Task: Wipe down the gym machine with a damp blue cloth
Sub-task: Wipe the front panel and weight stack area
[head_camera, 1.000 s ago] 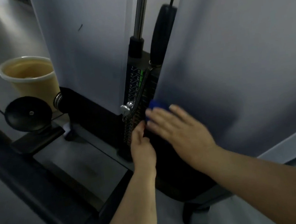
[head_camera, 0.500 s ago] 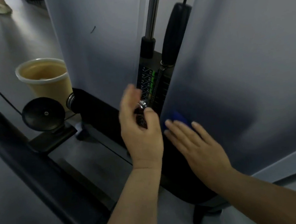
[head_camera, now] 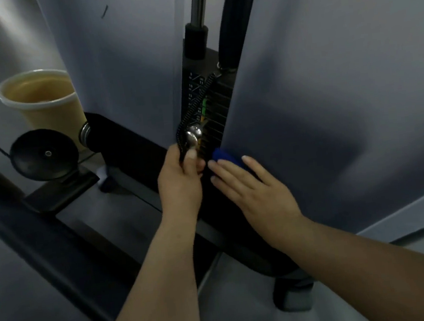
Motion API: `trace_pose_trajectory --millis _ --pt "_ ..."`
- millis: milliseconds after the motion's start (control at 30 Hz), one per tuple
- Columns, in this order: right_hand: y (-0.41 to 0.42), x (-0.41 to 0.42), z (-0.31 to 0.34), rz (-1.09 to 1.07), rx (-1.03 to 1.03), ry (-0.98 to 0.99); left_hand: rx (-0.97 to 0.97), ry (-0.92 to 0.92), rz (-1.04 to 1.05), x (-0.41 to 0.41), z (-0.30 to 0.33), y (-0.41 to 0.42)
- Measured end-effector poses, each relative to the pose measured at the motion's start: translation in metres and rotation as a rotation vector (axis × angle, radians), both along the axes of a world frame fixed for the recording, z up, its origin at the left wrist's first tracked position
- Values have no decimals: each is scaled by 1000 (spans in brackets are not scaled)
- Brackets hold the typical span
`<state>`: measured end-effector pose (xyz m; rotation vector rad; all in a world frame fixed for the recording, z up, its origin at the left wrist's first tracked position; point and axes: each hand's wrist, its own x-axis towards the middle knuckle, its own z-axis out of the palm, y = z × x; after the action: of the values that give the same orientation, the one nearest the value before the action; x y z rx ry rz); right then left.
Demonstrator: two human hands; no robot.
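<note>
The left hand (head_camera: pixel 181 174) has dropped lower, now pinching the coiled cord (head_camera: pixel 195 107) below the selector pin (head_camera: pixel 193 133).

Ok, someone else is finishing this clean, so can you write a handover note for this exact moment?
Left hand: pinches the black coiled cord just below the shiny metal selector-pin knob.
Right hand: fingers straight, pressing the damp blue cloth against the lower black weight stack, beside the grey shroud panel.
Done: cannot tell from this view.
Left: probably the stack's plates, the pin and the panels.
</note>
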<state>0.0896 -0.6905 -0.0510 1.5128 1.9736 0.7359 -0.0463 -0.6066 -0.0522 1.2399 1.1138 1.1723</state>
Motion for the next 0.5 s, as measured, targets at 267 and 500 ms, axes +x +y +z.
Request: trace_pose_trajectory --millis 267,500 --pt "-1 -3 1 68 -48 -52 189 144 143 3 15 14" --pt "13 -13 -2 41 -91 -90 127 147 139 -3 26 12"
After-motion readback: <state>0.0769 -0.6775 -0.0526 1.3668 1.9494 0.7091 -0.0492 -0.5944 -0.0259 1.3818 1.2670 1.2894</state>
